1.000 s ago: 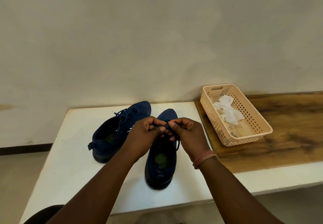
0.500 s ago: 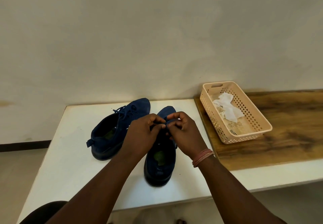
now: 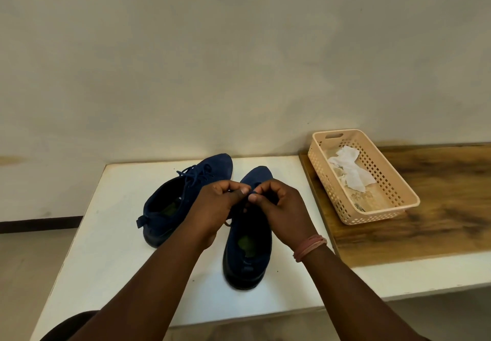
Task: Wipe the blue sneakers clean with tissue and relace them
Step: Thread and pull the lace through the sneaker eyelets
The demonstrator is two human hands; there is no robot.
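Two dark blue sneakers stand on the white table (image 3: 111,247), toes pointing to the wall. The left sneaker (image 3: 170,205) is laced and angled to the right. Over the tongue of the right sneaker (image 3: 248,250) my left hand (image 3: 218,207) and my right hand (image 3: 281,213) meet, each pinching a dark blue lace between thumb and fingers. The lace itself is mostly hidden by my fingers. Crumpled white tissue (image 3: 349,170) lies in the basket at the right.
A beige perforated plastic basket (image 3: 398,207) sits on a brown wooden board (image 3: 438,207) to the right of the sneakers. A plain wall rises close behind the table. The floor shows at the left and below the table's front edge.
Both hands stay over the right sneaker's tongue working the lace; the fingertips have shifted slightly. The view has moved a little.
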